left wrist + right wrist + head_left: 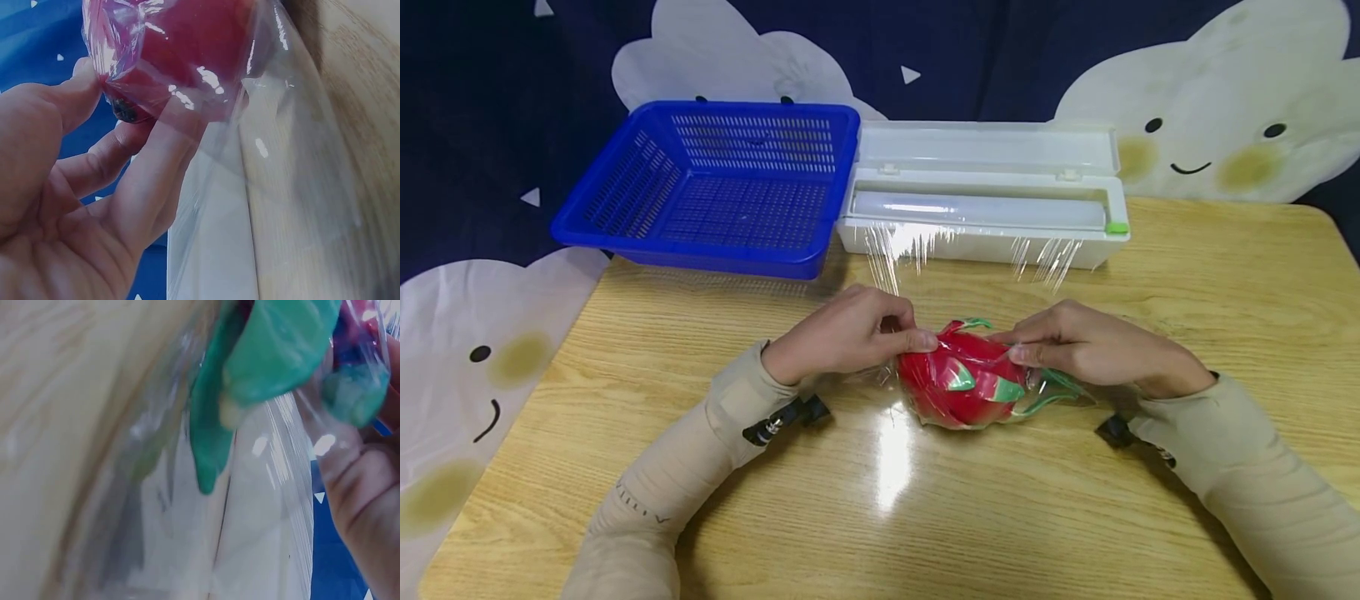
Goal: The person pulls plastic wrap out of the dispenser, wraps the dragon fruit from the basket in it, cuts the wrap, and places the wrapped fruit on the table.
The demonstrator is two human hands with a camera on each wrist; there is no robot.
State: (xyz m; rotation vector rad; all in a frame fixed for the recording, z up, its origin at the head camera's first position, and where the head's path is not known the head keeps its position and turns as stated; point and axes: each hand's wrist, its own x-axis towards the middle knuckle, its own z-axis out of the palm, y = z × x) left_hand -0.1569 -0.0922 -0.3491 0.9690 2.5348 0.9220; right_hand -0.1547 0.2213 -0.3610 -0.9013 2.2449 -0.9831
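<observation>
Fruit: a red toy dragon fruit (964,385) with green leaf tips lies on the wooden counter (925,517), in the middle, between the two hands
Wrap: clear cling film (895,250) runs from the white wrap box (985,200) at the back down to the fruit and lies over it
Left hand: the left hand (842,337) comes in from the left with the wrist low near the counter; its grip pinches the film against the left end of the fruit, thumb on top, other fingers (134,187) curled below it
Right hand: the right hand (1086,346) comes in from the right, knuckles up; its grip holds the film and the leafy end of the fruit, fingertips pressing on top
Doing it well: I think the film should be pulled snug — tight and flat, with no loose folds — while both hands keep the fruit from rolling
Watch out: the thin film can stick to itself or tear, so slow, even pulls seem best
Basket: a blue basket (715,187) sits at the back left, just beside the wrap box, well apart from the hands
</observation>
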